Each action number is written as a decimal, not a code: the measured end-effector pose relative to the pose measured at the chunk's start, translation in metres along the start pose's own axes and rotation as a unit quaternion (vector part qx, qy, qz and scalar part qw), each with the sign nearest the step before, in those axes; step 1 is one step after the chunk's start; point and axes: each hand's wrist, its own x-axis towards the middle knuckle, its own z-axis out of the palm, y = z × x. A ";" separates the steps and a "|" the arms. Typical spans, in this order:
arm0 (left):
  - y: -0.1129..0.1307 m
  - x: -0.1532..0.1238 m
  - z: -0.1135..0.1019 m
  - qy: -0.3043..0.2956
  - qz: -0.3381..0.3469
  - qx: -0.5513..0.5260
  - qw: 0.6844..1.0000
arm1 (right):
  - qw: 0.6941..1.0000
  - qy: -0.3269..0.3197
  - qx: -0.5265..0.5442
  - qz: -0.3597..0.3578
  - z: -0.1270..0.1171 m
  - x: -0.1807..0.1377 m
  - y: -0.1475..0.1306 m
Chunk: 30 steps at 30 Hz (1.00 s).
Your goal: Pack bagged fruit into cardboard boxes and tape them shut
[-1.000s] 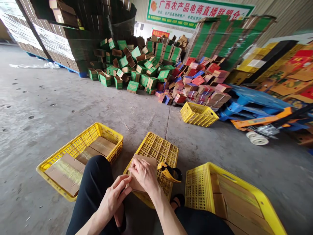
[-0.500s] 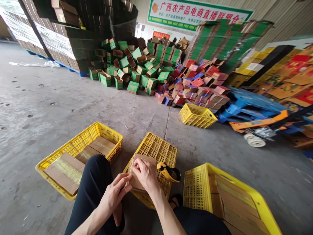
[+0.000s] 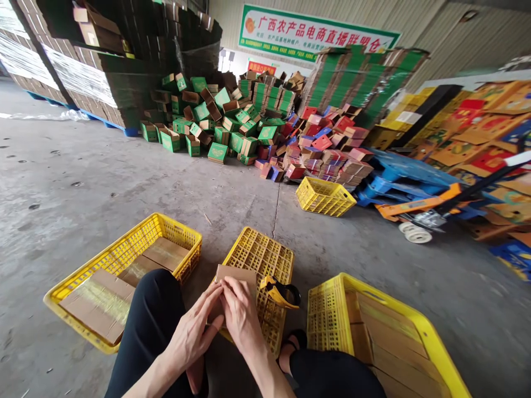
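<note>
A small brown cardboard box [image 3: 238, 272] rests on an upturned yellow plastic crate [image 3: 261, 246] between my knees. My left hand [image 3: 197, 326] grips the box at its near left edge, the thumb lower than the other fingers. My right hand [image 3: 240, 312] has its fingers bent and pressed together at the box's top edge, close against the left fingertips. What lies beneath the fingertips is hidden. On the crate, just right of the box, lies a yellow and black tape dispenser [image 3: 280, 293].
A yellow crate [image 3: 118, 243] with taped cardboard boxes stands at left, another crate [image 3: 327, 309] with boxes at right. Farther off are a yellow crate [image 3: 326, 196], heaped green boxes [image 3: 218, 152], blue pallets [image 3: 409, 171] and an orange pallet jack [image 3: 418, 204].
My right hand has moved toward me along the box, and its fingers now meet my left fingertips. My left hand still touches the box's left side. The view has shifted slightly.
</note>
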 end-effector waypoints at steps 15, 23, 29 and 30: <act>0.000 0.012 0.003 -0.064 0.098 0.107 0.987 | 0.995 0.083 -0.029 0.053 -0.022 -0.074 0.012; 0.015 0.008 0.007 -0.111 0.104 0.081 0.985 | 0.992 0.105 0.008 0.065 -0.014 -0.081 0.002; 0.010 0.010 0.009 -0.108 0.113 0.078 0.985 | 0.991 0.106 -0.016 0.078 -0.017 -0.069 0.015; 0.008 0.010 0.011 -0.104 0.116 0.082 0.984 | 0.991 0.111 -0.020 0.078 -0.018 -0.064 0.020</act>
